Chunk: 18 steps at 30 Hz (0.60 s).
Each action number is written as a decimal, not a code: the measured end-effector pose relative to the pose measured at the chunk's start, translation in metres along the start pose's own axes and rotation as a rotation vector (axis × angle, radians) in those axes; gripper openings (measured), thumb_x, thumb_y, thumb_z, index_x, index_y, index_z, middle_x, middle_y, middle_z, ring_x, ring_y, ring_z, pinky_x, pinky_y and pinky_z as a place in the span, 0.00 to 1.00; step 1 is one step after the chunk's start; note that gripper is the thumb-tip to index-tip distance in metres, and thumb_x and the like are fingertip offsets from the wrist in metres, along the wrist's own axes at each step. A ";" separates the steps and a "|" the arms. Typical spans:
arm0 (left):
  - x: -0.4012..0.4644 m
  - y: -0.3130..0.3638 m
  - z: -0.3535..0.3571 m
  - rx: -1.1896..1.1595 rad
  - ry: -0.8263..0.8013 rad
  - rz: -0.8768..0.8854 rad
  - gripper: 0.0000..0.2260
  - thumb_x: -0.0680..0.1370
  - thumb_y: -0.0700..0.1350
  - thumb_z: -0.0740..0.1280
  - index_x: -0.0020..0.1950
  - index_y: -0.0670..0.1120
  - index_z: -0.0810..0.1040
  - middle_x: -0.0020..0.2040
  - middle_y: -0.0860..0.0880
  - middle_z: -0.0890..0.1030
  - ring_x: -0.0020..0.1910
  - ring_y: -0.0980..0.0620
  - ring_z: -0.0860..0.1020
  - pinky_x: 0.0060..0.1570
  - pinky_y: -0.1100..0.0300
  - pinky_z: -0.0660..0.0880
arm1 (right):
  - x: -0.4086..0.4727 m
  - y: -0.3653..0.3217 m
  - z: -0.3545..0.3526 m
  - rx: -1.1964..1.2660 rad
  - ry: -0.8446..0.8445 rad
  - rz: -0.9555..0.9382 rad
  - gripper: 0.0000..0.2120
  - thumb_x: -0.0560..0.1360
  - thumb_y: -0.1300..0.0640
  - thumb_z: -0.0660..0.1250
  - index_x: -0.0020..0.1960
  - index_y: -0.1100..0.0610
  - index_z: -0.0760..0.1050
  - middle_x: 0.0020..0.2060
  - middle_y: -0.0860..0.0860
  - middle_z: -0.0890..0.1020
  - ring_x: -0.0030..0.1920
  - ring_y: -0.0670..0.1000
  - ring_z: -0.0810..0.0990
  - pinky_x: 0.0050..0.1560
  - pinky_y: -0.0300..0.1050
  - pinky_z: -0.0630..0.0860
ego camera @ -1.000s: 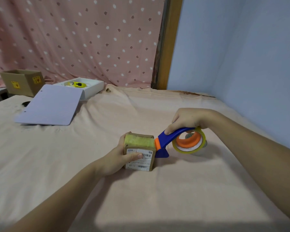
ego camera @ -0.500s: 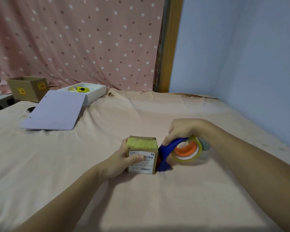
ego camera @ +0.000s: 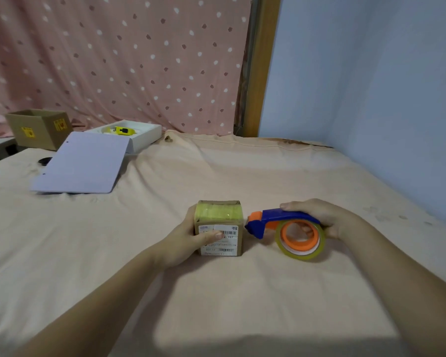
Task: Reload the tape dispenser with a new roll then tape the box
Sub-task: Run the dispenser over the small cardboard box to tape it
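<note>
The small cardboard box (ego camera: 219,228) stands in the middle of the tabletop (ego camera: 216,292), which is covered by a peach cloth. Its top face is covered with yellowish glossy tape, and its front face carries a white shipping label with barcodes. The left hand (ego camera: 188,238) is closed around the box from its left side, with the thumb pressed on the label.

Just to the right of the box, with a small gap between them, is the tape dispenser (ego camera: 286,229). It has a blue handle, an orange tip that points at the box, and an orange hub. A roll of clear yellowish tape (ego camera: 301,242) sits on the hub, and its lower edge seems to rest on the cloth. The right hand (ego camera: 319,217) grips the handle from above, the fingers curled over it.

In front of the box and on both sides, the cloth is open and flat. The blue wall (ego camera: 384,99) is near on the right side. Far at the back left lie a white sheet (ego camera: 83,163), a white tray (ego camera: 139,135) with a yellow object (ego camera: 124,130) and a brown carton (ego camera: 39,127), all well apart from the hands.
</note>
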<state>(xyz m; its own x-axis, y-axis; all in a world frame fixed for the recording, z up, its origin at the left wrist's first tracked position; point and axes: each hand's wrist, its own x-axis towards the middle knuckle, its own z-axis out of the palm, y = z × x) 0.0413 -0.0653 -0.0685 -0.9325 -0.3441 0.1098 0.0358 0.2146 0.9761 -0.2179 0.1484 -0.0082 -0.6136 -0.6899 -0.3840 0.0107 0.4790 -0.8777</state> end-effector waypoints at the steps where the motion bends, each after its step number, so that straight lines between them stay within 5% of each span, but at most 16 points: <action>1: -0.001 0.000 0.001 -0.007 0.004 -0.003 0.26 0.77 0.42 0.72 0.71 0.49 0.63 0.61 0.52 0.81 0.60 0.59 0.81 0.53 0.62 0.79 | -0.004 0.000 0.003 -0.053 0.046 -0.037 0.25 0.67 0.46 0.81 0.57 0.61 0.85 0.47 0.59 0.89 0.44 0.58 0.86 0.53 0.55 0.81; 4: -0.002 -0.001 0.003 -0.016 -0.002 0.012 0.28 0.74 0.47 0.74 0.70 0.52 0.66 0.59 0.53 0.84 0.60 0.56 0.82 0.53 0.61 0.79 | -0.013 0.000 0.011 -0.254 0.147 -0.163 0.24 0.69 0.38 0.78 0.53 0.57 0.88 0.47 0.55 0.90 0.51 0.59 0.88 0.58 0.55 0.82; 10: -0.004 -0.001 0.003 -0.058 0.033 0.010 0.26 0.73 0.48 0.76 0.68 0.47 0.72 0.61 0.45 0.84 0.61 0.45 0.82 0.57 0.46 0.81 | -0.036 0.008 0.006 -0.257 0.214 -0.334 0.25 0.69 0.34 0.72 0.48 0.56 0.86 0.46 0.56 0.89 0.45 0.54 0.86 0.46 0.47 0.79; 16: -0.005 -0.004 0.002 0.055 0.030 0.006 0.33 0.70 0.44 0.80 0.70 0.46 0.69 0.62 0.43 0.83 0.62 0.43 0.82 0.61 0.42 0.79 | -0.047 0.008 0.000 -0.243 0.277 -0.458 0.11 0.79 0.47 0.70 0.50 0.53 0.86 0.49 0.51 0.89 0.55 0.58 0.85 0.58 0.57 0.80; 18: -0.006 0.001 -0.004 0.115 0.018 -0.034 0.47 0.66 0.52 0.82 0.77 0.45 0.60 0.70 0.45 0.78 0.67 0.49 0.78 0.66 0.45 0.75 | -0.050 0.001 0.003 -0.240 0.316 -0.524 0.06 0.79 0.50 0.71 0.49 0.51 0.85 0.48 0.50 0.89 0.55 0.56 0.85 0.56 0.53 0.79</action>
